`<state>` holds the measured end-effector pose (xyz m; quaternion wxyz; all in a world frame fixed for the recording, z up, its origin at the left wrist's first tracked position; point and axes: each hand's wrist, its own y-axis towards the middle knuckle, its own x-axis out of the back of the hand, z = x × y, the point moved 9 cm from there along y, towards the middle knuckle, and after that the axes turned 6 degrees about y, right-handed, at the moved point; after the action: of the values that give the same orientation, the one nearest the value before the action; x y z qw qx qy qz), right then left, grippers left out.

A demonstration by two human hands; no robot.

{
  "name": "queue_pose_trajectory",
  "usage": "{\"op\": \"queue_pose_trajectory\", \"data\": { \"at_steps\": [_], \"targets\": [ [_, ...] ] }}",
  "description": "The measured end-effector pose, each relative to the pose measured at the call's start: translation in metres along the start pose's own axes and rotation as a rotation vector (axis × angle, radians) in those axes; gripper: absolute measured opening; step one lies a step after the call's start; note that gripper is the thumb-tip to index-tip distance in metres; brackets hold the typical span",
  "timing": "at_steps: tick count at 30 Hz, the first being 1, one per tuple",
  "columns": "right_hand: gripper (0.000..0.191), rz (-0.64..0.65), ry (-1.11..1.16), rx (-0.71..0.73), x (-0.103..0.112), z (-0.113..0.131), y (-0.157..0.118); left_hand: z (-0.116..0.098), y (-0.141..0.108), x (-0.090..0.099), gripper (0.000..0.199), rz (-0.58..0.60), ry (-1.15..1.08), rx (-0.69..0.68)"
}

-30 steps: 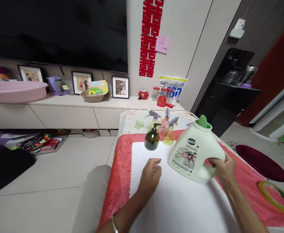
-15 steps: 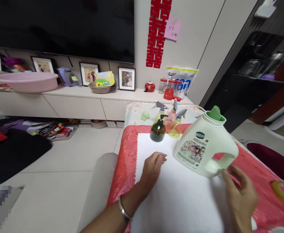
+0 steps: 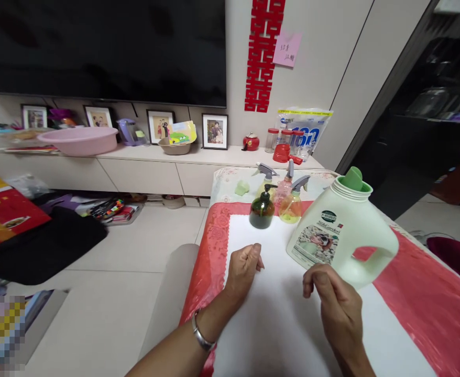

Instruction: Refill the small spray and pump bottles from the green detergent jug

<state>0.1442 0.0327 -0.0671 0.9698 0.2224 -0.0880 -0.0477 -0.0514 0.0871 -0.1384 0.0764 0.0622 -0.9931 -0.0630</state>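
My left hand (image 3: 244,269) is loosely closed over the white sheet (image 3: 277,324), thumb uppermost, with nothing visible in it. To the right, my right hand (image 3: 334,301) has its fingers curled and covers the lower edge of a large pale-green detergent jug (image 3: 343,225); no object shows in its grasp. The jug stands upright, uncapped, a green spout (image 3: 353,179) at its mouth. Beyond my left hand stands a dark green pump bottle (image 3: 262,213). Beside and behind it are a yellow spray bottle (image 3: 290,208), a pink one (image 3: 283,189) and a paler one (image 3: 265,180).
A small light-green piece (image 3: 242,187) lies on the tablecloth (image 3: 210,230) at the back left. Behind the table, a low cabinet (image 3: 135,175) carries lidded jars, a printed bag (image 3: 308,128), a red pot (image 3: 251,142) and a pink basin (image 3: 83,140). A grey stool (image 3: 171,293) adjoins the table's left side.
My right hand has moved left from the jug's lower right corner to in front of it, fingers curling. My left hand's fingers have curled in more. The view has swung slightly left.
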Motion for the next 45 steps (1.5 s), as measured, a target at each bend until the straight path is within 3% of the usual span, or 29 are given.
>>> {"op": "queue_pose_trajectory", "data": {
  "at_steps": [5, 9, 16, 19, 45],
  "targets": [
    [0.064, 0.072, 0.275, -0.200, -0.010, -0.055, -0.014, -0.011, 0.000, -0.001, 0.072, -0.004, -0.039, 0.037],
    [0.068, 0.034, 0.397, -0.249, -0.008, -0.063, -0.016, -0.024, -0.005, -0.013, 0.075, 0.087, -0.070, 0.045],
    [0.075, 0.075, 0.172, -0.408, -0.027, -0.078, -0.015, -0.002, -0.011, -0.024, 0.072, 0.100, -0.028, 0.095],
    [0.078, 0.093, 0.143, -0.407, -0.033, -0.086, -0.013, 0.002, -0.013, -0.028, 0.073, 0.134, -0.011, 0.083],
    [0.078, 0.111, 0.097, -0.376, -0.049, -0.078, -0.013, -0.002, -0.018, -0.023, 0.073, 0.128, -0.002, 0.076]
  ]
}}
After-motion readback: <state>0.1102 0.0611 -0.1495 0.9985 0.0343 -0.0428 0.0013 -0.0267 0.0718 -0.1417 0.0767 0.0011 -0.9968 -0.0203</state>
